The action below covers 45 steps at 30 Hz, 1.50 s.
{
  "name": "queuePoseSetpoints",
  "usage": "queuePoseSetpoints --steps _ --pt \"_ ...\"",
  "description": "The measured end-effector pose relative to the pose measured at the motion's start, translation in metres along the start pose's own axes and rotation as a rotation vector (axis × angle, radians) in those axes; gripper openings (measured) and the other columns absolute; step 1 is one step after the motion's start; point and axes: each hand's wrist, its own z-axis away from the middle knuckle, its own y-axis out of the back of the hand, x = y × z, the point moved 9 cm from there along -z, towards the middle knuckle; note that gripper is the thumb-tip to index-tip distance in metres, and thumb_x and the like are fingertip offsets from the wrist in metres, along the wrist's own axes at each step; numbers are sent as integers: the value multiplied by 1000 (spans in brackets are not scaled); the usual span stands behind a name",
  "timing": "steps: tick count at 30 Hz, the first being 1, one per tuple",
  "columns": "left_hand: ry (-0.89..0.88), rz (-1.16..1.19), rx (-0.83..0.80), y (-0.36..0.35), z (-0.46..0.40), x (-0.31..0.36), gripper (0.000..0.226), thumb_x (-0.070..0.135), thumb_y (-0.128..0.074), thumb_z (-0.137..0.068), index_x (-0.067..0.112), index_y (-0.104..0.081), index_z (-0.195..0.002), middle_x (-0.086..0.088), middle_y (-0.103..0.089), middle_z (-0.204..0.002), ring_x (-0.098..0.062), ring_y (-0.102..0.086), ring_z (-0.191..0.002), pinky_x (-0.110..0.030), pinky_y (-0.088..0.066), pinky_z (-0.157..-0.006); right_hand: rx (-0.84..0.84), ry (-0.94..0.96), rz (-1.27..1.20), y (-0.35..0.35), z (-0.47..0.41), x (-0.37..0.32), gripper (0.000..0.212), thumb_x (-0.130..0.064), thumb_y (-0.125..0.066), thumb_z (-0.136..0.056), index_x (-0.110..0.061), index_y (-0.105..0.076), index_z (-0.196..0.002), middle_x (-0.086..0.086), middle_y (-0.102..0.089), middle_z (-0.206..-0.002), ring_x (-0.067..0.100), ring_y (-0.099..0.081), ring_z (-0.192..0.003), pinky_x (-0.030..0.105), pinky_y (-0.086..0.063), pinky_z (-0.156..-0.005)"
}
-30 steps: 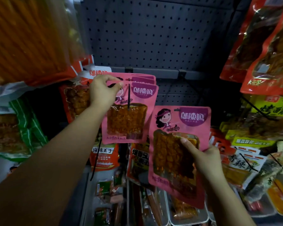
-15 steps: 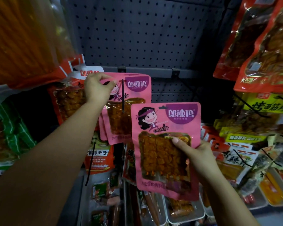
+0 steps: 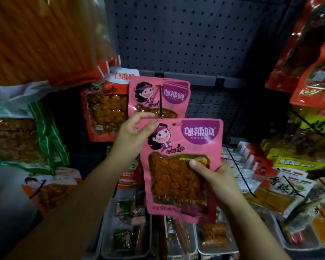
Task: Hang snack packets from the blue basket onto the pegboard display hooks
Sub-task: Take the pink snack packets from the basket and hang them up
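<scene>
A pink snack packet (image 3: 180,166) with a cartoon face and a purple label is held upright in front of the pegboard (image 3: 186,34). My right hand (image 3: 216,181) grips its right side, thumb across the clear window. My left hand (image 3: 133,134) pinches its top left corner. Just above it, several matching pink packets (image 3: 173,94) hang on a black hook (image 3: 160,102), whose tip ends right over the held packet's top edge. The blue basket is out of view.
A red packet (image 3: 105,111) hangs left of the pink ones. Large orange and green bags (image 3: 36,38) fill the left side; red and yellow packets (image 3: 311,72) on hooks crowd the right. Trays of small snacks (image 3: 126,231) lie below.
My left hand left the hanging packets and came down to the held packet's top left corner. My right hand carried that packet left and up, under the hook's tip.
</scene>
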Motion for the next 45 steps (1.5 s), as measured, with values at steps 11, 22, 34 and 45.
queuePoseSetpoints --steps 11,22,34,45 --pt "-223 73 -7 30 27 35 8 32 -70 -72 37 -64 -74 15 -68 -75 -1 -63 -72 -17 -52 -65 -73 225 17 -24 2 -47 9 -32 -67 -79 -34 -76 -78 -11 -75 -79 3 -70 -75 15 -52 -66" --pt "-306 81 89 40 16 60 12 30 -71 -72 37 -63 -73 15 -68 -76 -1 -64 -72 -19 -51 -64 64 290 -67 -37 -11 -82 22 -30 -63 -87 -14 -72 -76 3 -74 -74 15 -68 -68 26 -55 -63" --pt "-177 -37 177 43 0 28 13 28 -73 -74 37 -63 -74 9 -70 -82 -17 -69 -82 -37 -59 -73 101 192 -87 -33 -33 -56 18 -28 -65 -87 -11 -74 -88 7 -76 -84 17 -72 -75 26 -58 -66" --pt "-176 -217 268 43 -47 21 18 25 -72 -80 35 -58 -76 14 -66 -85 -14 -64 -91 -47 -51 -91 113 31 126 -13 -70 0 6 -20 -69 -86 -19 -68 -80 -6 -67 -63 8 -61 -56 21 -49 -54"
